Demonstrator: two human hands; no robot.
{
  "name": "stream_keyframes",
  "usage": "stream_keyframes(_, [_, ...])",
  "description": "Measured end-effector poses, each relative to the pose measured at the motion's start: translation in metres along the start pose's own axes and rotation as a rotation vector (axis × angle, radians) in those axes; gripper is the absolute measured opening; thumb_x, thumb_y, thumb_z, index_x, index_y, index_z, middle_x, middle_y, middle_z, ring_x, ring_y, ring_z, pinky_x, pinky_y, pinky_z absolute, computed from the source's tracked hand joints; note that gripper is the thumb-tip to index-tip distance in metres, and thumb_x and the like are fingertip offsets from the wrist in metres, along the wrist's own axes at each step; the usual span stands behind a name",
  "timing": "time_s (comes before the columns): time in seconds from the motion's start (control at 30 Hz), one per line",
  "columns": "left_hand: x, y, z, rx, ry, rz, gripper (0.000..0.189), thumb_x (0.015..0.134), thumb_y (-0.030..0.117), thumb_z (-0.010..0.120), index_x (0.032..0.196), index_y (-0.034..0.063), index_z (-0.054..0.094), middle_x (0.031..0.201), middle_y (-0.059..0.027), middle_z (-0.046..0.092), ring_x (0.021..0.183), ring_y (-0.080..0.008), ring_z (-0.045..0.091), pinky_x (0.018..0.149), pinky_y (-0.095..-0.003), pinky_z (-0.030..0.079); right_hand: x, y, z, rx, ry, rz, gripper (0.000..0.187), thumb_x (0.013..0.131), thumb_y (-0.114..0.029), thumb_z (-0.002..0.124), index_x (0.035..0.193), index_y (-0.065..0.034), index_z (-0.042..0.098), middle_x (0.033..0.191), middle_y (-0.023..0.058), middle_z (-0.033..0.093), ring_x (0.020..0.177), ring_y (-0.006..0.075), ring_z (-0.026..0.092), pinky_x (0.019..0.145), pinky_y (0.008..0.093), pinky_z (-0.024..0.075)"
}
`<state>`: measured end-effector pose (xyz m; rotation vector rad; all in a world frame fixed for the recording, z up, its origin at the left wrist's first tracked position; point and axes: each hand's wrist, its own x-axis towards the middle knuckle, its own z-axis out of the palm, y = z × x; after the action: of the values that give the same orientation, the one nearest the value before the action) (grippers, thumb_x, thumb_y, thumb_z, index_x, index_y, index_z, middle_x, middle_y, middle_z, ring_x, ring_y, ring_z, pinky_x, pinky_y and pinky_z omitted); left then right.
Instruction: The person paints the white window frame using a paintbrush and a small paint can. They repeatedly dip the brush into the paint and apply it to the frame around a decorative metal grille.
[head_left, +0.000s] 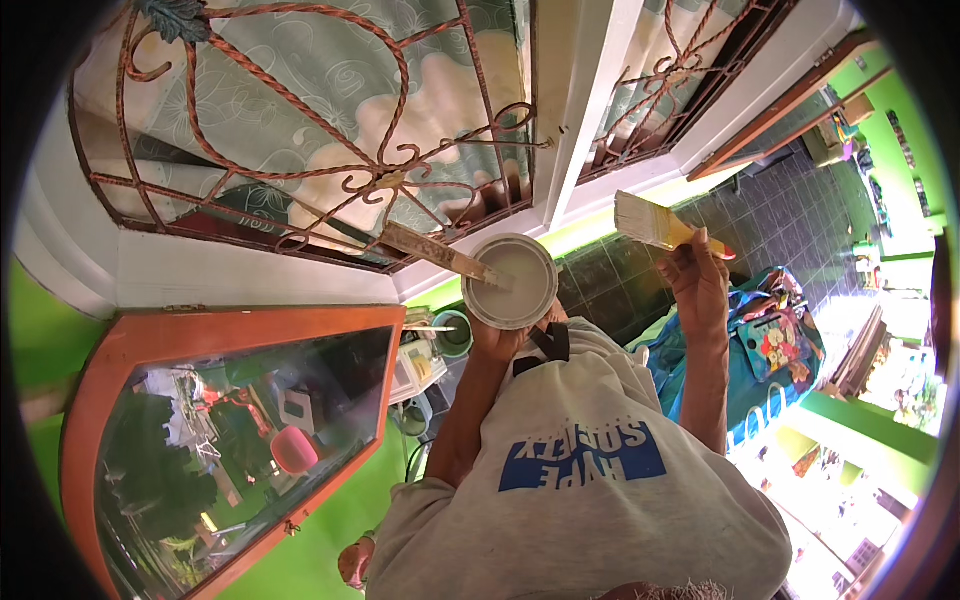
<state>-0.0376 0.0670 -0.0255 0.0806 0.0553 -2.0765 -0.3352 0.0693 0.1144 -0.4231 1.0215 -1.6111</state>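
Observation:
My left hand (501, 342) grips a round paint can (553, 289) from below, in front of my chest. Whitish paint (529, 281) fills the part I can see, and a flat wooden stir stick (435, 251) leans out over the rim to the left. My right hand (697, 281) pinches the yellow, red-tipped handle of a wide flat paintbrush (649, 222). Its bristles are coated whitish and point left, apart from the can. Before me stands a white window frame (574, 112) with a rusty twisted-iron grille (390, 176).
An orange-framed glass casement (232, 330) stands swung out at left. Patterned curtains (315, 82) hang behind the grille. A second wooden-framed casement (780, 112) juts out at right. Below lie dark floor tiles (765, 199), a blue bag (757, 397) and a green bucket (454, 334).

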Motion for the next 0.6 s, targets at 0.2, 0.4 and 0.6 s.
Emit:
stream_keyframes(0.2, [0.011,-0.009,0.023,-0.049,0.102,0.126,0.064,0.103,0.051,0.054,0.149,0.0079,0.044,0.147,-0.0228,0.051,0.135,-0.0458,0.051,0.096,-0.0684,0.055,0.004,-0.026,0.024,-0.182,-0.056,-0.1,0.032,0.105,-0.027,0.063,0.116,0.0019,0.069,0.093,0.0088,0.072,0.077,0.0158,0.071,0.073,0.0326,0.0606])
stream_keyframes(0.4, [0.031,-0.009,0.041,-0.186,-0.121,0.124,0.065,0.103,0.051,0.05,0.146,0.0019,0.049,0.144,-0.0197,0.057,0.133,-0.0351,0.057,0.114,-0.0526,0.046,-0.011,-0.063,0.102,-0.528,-0.122,-0.392,0.023,0.1,-0.014,0.068,0.111,0.0061,0.07,0.092,0.0088,0.074,0.078,0.0147,0.071,0.074,0.0283,0.0595])
stream_keyframes(0.6, [0.04,-0.005,0.041,-0.061,0.07,0.124,0.063,0.104,0.052,0.051,0.143,0.0031,0.053,0.138,-0.0173,0.063,0.13,-0.0306,0.061,0.113,-0.0518,0.049,-0.019,-0.063,0.161,-0.974,-0.426,-0.458,0.012,0.093,-0.004,0.074,0.103,0.0018,0.074,0.089,0.0054,0.074,0.078,0.0106,0.068,0.073,0.0255,0.0554])
